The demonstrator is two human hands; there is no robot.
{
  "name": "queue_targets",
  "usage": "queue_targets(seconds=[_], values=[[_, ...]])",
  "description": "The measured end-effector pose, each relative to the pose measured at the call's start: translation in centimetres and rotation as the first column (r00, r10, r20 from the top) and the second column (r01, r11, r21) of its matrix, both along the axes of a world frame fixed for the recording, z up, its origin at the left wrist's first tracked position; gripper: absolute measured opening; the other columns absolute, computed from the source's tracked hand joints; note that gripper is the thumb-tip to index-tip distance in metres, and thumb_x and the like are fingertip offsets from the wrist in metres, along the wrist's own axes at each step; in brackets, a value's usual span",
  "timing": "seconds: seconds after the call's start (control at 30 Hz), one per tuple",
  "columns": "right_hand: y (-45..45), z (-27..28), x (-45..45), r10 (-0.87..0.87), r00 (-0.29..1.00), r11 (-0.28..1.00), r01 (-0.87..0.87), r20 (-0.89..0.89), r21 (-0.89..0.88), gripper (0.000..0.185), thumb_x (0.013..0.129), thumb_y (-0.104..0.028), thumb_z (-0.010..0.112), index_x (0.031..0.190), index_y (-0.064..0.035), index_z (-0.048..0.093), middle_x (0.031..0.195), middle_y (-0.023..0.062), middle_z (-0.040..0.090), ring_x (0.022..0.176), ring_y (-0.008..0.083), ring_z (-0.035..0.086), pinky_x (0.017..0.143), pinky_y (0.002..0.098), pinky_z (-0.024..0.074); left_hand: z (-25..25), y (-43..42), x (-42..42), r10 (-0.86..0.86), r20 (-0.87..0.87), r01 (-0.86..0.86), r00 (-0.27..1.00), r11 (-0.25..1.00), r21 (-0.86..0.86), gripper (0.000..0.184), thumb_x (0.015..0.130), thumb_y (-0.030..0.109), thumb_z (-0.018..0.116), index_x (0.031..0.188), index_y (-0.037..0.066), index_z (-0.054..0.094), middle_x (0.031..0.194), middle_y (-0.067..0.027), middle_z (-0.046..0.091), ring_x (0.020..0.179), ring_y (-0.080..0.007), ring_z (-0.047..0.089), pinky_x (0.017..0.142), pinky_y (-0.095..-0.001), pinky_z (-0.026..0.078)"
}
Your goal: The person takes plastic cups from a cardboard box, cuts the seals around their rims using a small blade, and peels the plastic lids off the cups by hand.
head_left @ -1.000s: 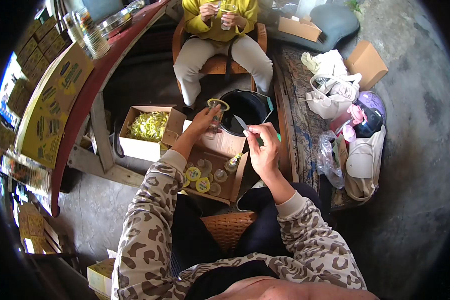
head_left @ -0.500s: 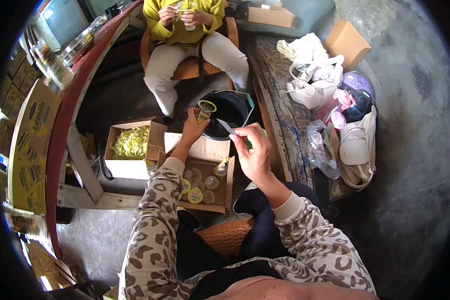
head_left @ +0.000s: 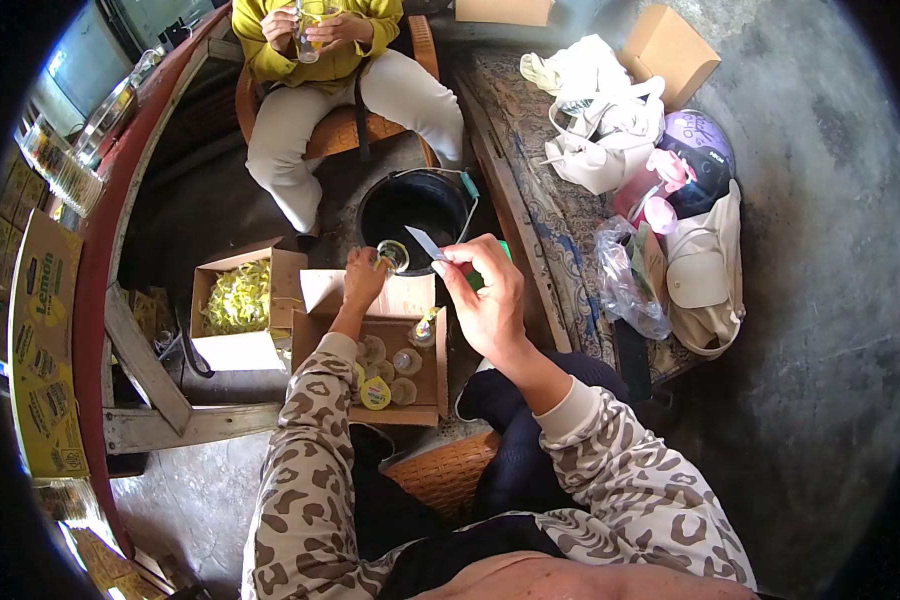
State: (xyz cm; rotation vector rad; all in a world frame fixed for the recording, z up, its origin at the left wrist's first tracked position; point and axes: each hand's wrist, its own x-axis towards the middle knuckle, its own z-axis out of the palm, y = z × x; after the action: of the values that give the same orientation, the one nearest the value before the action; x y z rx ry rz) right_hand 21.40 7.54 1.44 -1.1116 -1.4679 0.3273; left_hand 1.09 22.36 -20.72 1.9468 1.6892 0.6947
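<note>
My left hand [head_left: 364, 280] has its fingers closed around a small clear plastic cup [head_left: 393, 257] with a pale rim and some yellow on its side. The cup is tilted at the near edge of a black bucket [head_left: 368, 212]. In a pinch between thumb and finger, my right hand [head_left: 492, 305] holds a flat thin blade [head_left: 425, 243], just right of the cup and apart from it. Below my hands, an open cardboard box [head_left: 428, 398] contains several clear cups, some with yellow lids [head_left: 375, 393].
Left of that box stands a carton [head_left: 232, 352] full of yellow strips [head_left: 238, 300]. Across from me sits a person in a yellow top [head_left: 360, 28], holding a clear cup [head_left: 308, 45]. A bench [head_left: 545, 190] with bags and a helmet [head_left: 698, 150] runs along the right.
The view has shifted. My left hand has drawn the cup nearer to me, from over the bucket to its near edge. My right hand still pinches the blade beside it.
</note>
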Motion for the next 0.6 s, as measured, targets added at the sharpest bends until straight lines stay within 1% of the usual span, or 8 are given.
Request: queue_targets(seconds=[0.17,0.2,0.3,0.37,0.43,0.5,0.53,0.6], values=[[-0.2,0.1,-0.2,0.003,1.000,1.000,-0.003,-0.018,-0.011,0.015,0.083,0.005,0.072,0.092,-0.0006,0.063,0.084,0.0091,0.061,0.071,0.0179,0.061,0.066,0.0294,0.0495,1.7,0.4,0.8,0.037,0.101,-0.063,0.994,0.961,0.269,0.036,0.090,0.026,0.066,0.118,0.006,0.058,0.116,-0.0225,0.053,0.099,-0.0432,0.061,0.083,-0.0501,0.051],[-0.1,0.1,-0.3,0.003,1.000,1.000,-0.003,-0.018,-0.007,0.015,0.082,0.005,0.072,0.092,-0.0006,0.063,0.084,0.0090,0.061,0.071,0.0179,0.061,0.066,0.0294,0.0494,-1.3,1.5,0.2,-0.044,-0.054,0.062,0.998,0.918,0.391,0.037,0.090,0.027,0.066,0.120,0.006,0.058,0.116,-0.0228,0.052,0.099,-0.0434,0.061,0.083,-0.0507,0.051],[0.0,-0.3,-0.4,0.004,1.000,1.000,-0.004,-0.004,0.011,0.015,0.082,0.006,0.072,0.092,-0.0007,0.063,0.084,0.0089,0.062,0.071,0.0176,0.061,0.066,0.0292,0.0492,-2.1,0.3,-0.3,-0.137,-0.176,0.177,0.975,0.957,0.231,0.042,0.091,0.030,0.065,0.125,0.009,0.056,0.114,-0.0233,0.054,0.101,-0.0449,0.061,0.082,-0.0523,0.051],[0.0,-0.2,-0.4,-0.004,1.000,1.000,0.003,0.020,0.020,0.015,0.083,0.006,0.072,0.092,-0.0006,0.063,0.084,0.0089,0.062,0.071,0.0176,0.061,0.066,0.0290,0.0492,-2.2,0.2,0.0,-0.171,-0.032,0.168,0.985,0.982,-0.087,0.046,0.091,0.033,0.064,0.129,0.009,0.053,0.111,-0.0238,0.056,0.100,-0.0458,0.061,0.083,-0.0527,0.051],[-0.1,-0.3,-0.4,-0.010,0.999,1.000,0.009,0.039,0.026,0.015,0.083,0.006,0.072,0.092,-0.0005,0.063,0.084,0.0089,0.062,0.071,0.0175,0.061,0.066,0.0289,0.0492,-0.5,-0.4,1.2,-0.109,-0.073,0.106,0.991,0.994,-0.041,0.052,0.090,0.034,0.066,0.133,0.009,0.051,0.108,-0.0239,0.060,0.100,-0.0444,0.062,0.084,-0.0528,0.050],[0.0,-0.5,-0.5,0.011,1.000,1.000,-0.011,-0.012,-0.013,0.014,0.083,0.006,0.072,0.092,0.0000,0.063,0.084,0.0090,0.062,0.071,0.0178,0.061,0.065,0.0293,0.0492,-0.3,-0.4,1.4,-0.057,-0.019,0.059,0.998,0.977,0.206,0.058,0.088,0.035,0.068,0.136,0.009,0.048,0.106,-0.0234,0.063,0.102,-0.0420,0.062,0.085,-0.0528,0.050],[0.1,-0.6,-0.7,0.017,1.000,1.000,-0.017,-0.014,-0.012,0.014,0.083,0.006,0.072,0.092,0.0000,0.063,0.084,0.0090,0.062,0.071,0.0178,0.061,0.065,0.0293,0.0492,-0.4,-0.5,1.2,-0.083,-0.220,0.092,0.972,0.995,0.034,0.063,0.086,0.034,0.071,0.138,0.008,0.046,0.109,-0.0233,0.066,0.108,-0.0407,0.062,0.088,-0.0513,0.050],[0.3,-1.0,-0.6,0.018,1.000,1.000,-0.018,-0.007,-0.001,0.014,0.083,0.006,0.072,0.092,0.0003,0.063,0.084,0.0089,0.062,0.070,0.0176,0.061,0.064,0.0295,0.0491,-0.2,-0.5,0.9,-0.109,-0.136,0.106,0.985,0.994,-0.026,0.065,0.086,0.034,0.071,0.138,0.006,0.046,0.112,-0.0233,0.065,0.109,-0.0407,0.062,0.089,-0.0500,0.050]])
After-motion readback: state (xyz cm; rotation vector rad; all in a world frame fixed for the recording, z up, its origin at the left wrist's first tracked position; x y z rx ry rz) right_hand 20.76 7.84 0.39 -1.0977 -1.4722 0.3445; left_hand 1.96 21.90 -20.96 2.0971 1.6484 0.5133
